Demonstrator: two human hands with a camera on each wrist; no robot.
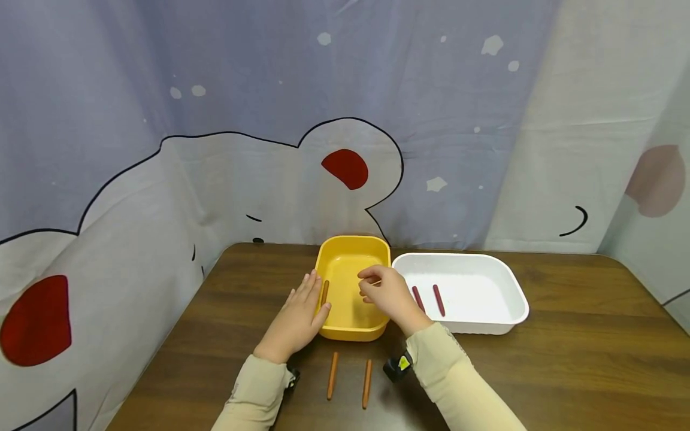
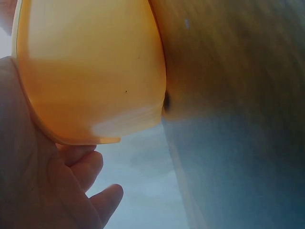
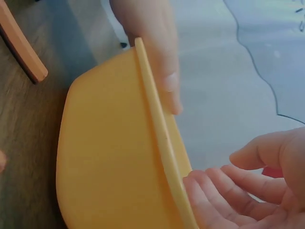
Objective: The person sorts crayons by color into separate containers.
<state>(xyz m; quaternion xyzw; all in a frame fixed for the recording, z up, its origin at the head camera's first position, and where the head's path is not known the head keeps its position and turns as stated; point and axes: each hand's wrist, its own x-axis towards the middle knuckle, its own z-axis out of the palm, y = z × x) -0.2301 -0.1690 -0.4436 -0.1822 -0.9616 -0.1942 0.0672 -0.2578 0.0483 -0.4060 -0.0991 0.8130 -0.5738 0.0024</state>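
My left hand lies across the left rim of a yellow tray, fingers extended and thumb apart. An orange-brown crayon-like stick rests inside along that side, partly hidden by the hand. Over the tray's right side hovers my right hand, its fingers loosely bent. In the right wrist view, a gap shows between its thumb and fingers, with nothing seen held. On the table in front of the tray lie two more orange-brown sticks, one left and one right.
A white tray stands right beside the yellow one. Two dark red sticks lie in it, one left and one right. Wooden tabletop extends to the right. A printed curtain hangs along the table's back edge.
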